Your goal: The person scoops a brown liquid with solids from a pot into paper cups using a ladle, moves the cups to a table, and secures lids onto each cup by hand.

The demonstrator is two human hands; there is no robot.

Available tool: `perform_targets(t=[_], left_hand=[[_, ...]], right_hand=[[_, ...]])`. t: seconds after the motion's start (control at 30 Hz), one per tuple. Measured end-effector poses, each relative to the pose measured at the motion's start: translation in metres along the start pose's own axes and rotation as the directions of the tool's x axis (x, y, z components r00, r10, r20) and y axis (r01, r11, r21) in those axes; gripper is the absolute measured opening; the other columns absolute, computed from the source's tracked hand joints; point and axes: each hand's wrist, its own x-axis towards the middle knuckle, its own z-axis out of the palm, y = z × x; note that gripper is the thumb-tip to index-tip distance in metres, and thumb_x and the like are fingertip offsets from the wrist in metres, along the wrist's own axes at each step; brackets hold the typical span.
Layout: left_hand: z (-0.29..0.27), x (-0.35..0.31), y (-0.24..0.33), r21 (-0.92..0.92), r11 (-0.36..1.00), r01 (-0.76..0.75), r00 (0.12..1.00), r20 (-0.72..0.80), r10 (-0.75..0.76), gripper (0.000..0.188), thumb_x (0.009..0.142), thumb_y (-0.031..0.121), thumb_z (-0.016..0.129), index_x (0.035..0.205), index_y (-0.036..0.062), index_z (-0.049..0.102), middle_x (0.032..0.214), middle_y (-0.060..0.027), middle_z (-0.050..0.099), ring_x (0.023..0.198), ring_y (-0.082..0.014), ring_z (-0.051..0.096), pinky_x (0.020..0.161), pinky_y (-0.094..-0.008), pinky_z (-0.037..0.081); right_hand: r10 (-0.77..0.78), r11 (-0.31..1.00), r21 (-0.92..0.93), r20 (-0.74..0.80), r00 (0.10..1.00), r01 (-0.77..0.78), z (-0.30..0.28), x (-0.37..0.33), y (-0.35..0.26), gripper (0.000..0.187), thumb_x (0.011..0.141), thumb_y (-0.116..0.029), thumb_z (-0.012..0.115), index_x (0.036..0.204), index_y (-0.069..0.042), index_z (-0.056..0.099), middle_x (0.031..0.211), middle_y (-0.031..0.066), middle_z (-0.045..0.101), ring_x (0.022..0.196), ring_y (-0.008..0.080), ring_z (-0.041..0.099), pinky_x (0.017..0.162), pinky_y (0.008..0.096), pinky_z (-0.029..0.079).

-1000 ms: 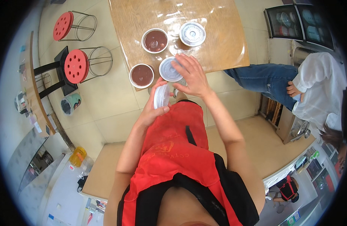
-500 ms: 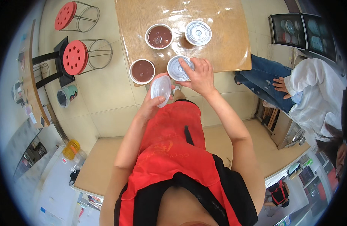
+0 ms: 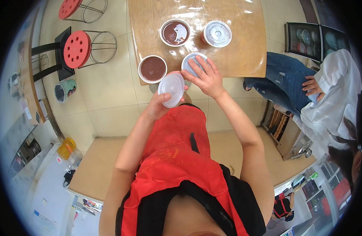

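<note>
My left hand (image 3: pixel 156 106) grips a clear round plastic lid (image 3: pixel 172 89) by its rim, tilted below the table's near edge. The fingers of my right hand (image 3: pixel 208 80) lie stretched out across the lid of a capped bowl (image 3: pixel 187 65) at that edge. Left of it stands an uncovered white bowl (image 3: pixel 152 69) filled with a dark reddish-brown food or liquid. Farther back is another uncovered bowl (image 3: pixel 175 33) of the same stuff, its surface shiny. Beside that one, to the right, a second lidded bowl (image 3: pixel 217 34) stands upright.
The bowls stand on a wooden table (image 3: pixel 244 51). At the right sits a person (image 3: pixel 326 90) in a white top and jeans, close to the table corner. Red stools (image 3: pixel 77 49) and a bin (image 3: pixel 65 90) are at the left. Behind me runs a tan bench (image 3: pixel 98 169).
My right hand's fingers have gone from curling round the capped bowl's lid to lying flatter over it. The clear lid in my left hand has turned more face-up. The whole view has shifted slightly.
</note>
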Motion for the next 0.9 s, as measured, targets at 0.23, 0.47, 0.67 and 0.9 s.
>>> perform_targets(t=[0.23, 0.47, 0.67, 0.9], left_hand=[[-0.008, -0.015, -0.010, -0.024, 0.999, 0.042, 0.999, 0.002, -0.042, 0.090, 0.072, 0.037, 0.078, 0.145, 0.0096, 0.034, 0.140, -0.0092, 0.046, 0.117, -0.0226, 0.056, 0.084, -0.0343, 0.054], [-0.016, -0.034, -0.004, 0.002, 0.995, 0.104, 0.994, -0.015, -0.104, 0.098, 0.067, 0.040, 0.082, 0.147, 0.0122, 0.032, 0.151, -0.0141, 0.034, 0.119, -0.0253, 0.055, 0.082, -0.0353, 0.056], [-0.019, -0.048, -0.003, 0.004, 0.988, 0.157, 0.987, -0.030, -0.157, 0.102, 0.066, 0.038, 0.084, 0.148, 0.0131, 0.029, 0.149, -0.0142, 0.036, 0.121, -0.0270, 0.054, 0.087, -0.0394, 0.056], [-0.005, -0.049, 0.007, 0.006, 0.993, 0.115, 0.993, -0.003, -0.115, 0.100, 0.070, 0.031, 0.084, 0.149, 0.0226, 0.023, 0.141, -0.0126, 0.042, 0.124, -0.0292, 0.051, 0.088, -0.0449, 0.056]], right_hand=[[-0.053, 0.997, -0.050, 0.065, 0.996, 0.056, -0.009, -0.001, -0.004, 0.040, 0.085, -0.028, 0.059, 0.124, -0.039, 0.061, 0.135, -0.0068, 0.056, 0.129, 0.0179, 0.049, 0.112, 0.0456, 0.031], [0.217, 0.963, 0.135, 0.115, 0.969, -0.232, -0.031, 0.017, -0.007, 0.074, 0.066, -0.034, 0.082, 0.134, -0.025, 0.054, 0.146, 0.0100, 0.043, 0.133, 0.0276, 0.044, 0.110, 0.0475, 0.034], [0.544, 0.745, 0.401, 0.098, 0.833, -0.534, -0.009, 0.007, -0.018, 0.086, 0.060, -0.022, 0.087, 0.136, -0.018, 0.049, 0.140, 0.0160, 0.043, 0.121, 0.0347, 0.052, 0.095, 0.0439, 0.048], [0.727, 0.668, 0.286, -0.052, 0.685, -0.687, -0.031, -0.015, 0.000, 0.087, 0.060, -0.017, 0.087, 0.137, -0.014, 0.046, 0.133, 0.0149, 0.046, 0.118, 0.0331, 0.053, 0.091, 0.0414, 0.051]])
